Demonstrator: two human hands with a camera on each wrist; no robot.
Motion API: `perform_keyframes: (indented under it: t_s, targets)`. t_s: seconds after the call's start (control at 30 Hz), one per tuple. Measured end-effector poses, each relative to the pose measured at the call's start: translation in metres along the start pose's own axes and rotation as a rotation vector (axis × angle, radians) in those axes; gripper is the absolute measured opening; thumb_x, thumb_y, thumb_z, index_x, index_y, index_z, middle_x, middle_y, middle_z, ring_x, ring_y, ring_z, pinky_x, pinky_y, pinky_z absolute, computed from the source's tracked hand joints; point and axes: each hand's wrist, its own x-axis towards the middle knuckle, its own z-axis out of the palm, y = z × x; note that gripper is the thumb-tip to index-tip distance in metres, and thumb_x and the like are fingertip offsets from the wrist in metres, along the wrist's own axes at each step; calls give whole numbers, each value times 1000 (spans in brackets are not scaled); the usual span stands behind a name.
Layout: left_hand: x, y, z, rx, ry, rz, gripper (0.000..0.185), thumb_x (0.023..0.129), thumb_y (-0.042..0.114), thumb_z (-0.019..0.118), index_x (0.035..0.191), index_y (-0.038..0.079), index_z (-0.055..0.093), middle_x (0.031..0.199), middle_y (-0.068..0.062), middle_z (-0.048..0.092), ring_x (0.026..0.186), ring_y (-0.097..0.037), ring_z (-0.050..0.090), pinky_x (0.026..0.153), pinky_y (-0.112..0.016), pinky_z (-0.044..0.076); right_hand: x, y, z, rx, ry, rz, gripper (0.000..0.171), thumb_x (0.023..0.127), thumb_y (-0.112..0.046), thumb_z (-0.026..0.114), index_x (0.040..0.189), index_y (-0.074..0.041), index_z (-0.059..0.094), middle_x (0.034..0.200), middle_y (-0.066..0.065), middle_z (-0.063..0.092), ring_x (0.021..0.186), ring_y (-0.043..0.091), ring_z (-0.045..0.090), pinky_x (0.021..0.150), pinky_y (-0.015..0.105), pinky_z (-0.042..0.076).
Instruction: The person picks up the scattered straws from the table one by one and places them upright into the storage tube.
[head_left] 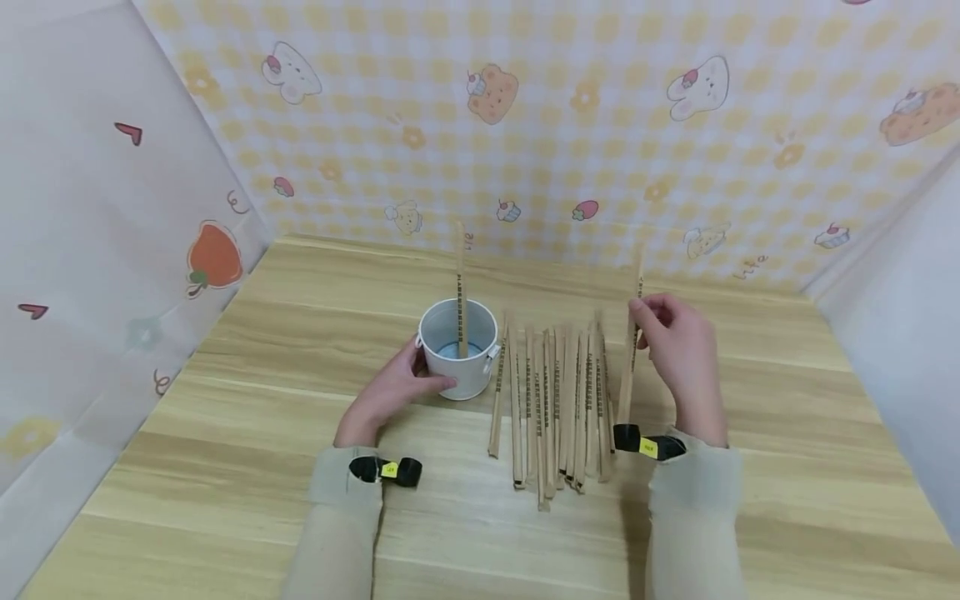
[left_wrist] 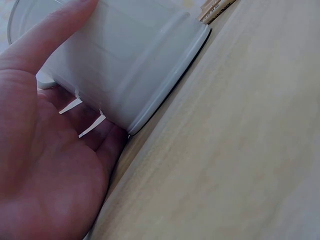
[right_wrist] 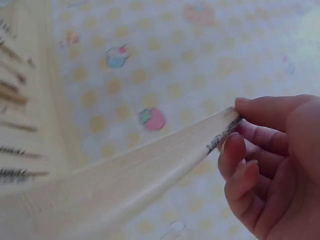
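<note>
A small white metal bucket (head_left: 474,385) stands upright on the wooden table, with one paper-wrapped straw (head_left: 462,292) leaning up out of it. My left hand (head_left: 393,387) grips the bucket's left side; in the left wrist view the thumb (left_wrist: 47,37) lies along its wall and the other fingers curl partly out of sight. Between thumb and fingertips my right hand (head_left: 678,342) pinches another paper-wrapped straw (head_left: 628,375), held nearly upright right of the pile. That straw (right_wrist: 150,180) crosses the right wrist view. Several wrapped straws (head_left: 545,408) lie side by side between the hands.
Behind the table (head_left: 247,400) rises a yellow-checked backdrop (head_left: 540,150) with cartoon prints. White side panels stand left (head_left: 82,250) and right (head_left: 892,250). Each wrist wears a black strap camera; the right one (head_left: 628,437) sits close to the pile.
</note>
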Motion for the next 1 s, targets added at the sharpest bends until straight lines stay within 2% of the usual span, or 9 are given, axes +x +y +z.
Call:
perform_keyframes:
  t_s: [0.2, 0.37, 0.5, 0.73, 0.87, 1.0]
  targets:
    - [-1, 0, 0, 0, 7, -3, 86, 73, 16, 74, 141, 18, 22, 138, -10, 32, 127, -30, 29, 102, -42, 25, -8, -23, -3, 88, 148, -60, 38, 85, -48, 50, 102, -16, 61, 78, 0, 61, 61, 16, 57, 49, 22, 47]
    - [0, -2, 0, 9, 7, 1, 86, 72, 18, 75, 140, 20, 23, 137, -10, 33, 126, -29, 31, 102, -42, 26, -10, -43, 1, 173, 220, -162, 30, 86, -36, 56, 104, -13, 62, 84, -2, 63, 67, 9, 57, 52, 18, 46]
    - [1, -4, -1, 9, 9, 2, 86, 72, 18, 75, 140, 19, 23, 137, -10, 33, 126, -29, 30, 102, -42, 25, -15, -62, 5, 298, 243, -236, 27, 85, -29, 60, 105, -10, 62, 88, 0, 64, 71, 8, 58, 54, 18, 47]
    - [1, -3, -1, -4, 0, 9, 87, 72, 17, 74, 141, 19, 21, 139, -9, 30, 128, -27, 26, 104, -42, 21, -34, -104, 6, 561, 296, -335, 24, 83, -17, 64, 102, -3, 63, 87, 7, 63, 73, 15, 59, 55, 22, 49]
    - [2, -4, -1, -5, 1, 18, 87, 72, 17, 75, 141, 18, 21, 139, -11, 30, 128, -28, 27, 104, -44, 21, -43, -128, 9, 638, 308, -378, 22, 83, -11, 63, 101, 1, 61, 89, 10, 61, 78, 18, 57, 57, 22, 48]
    - [2, -2, 0, 1, 4, 9, 87, 72, 17, 75, 141, 18, 21, 138, -12, 31, 128, -29, 28, 103, -43, 22, -43, -134, 18, 656, 317, -420, 21, 83, -8, 63, 101, 3, 61, 90, 10, 60, 80, 18, 57, 59, 22, 48]
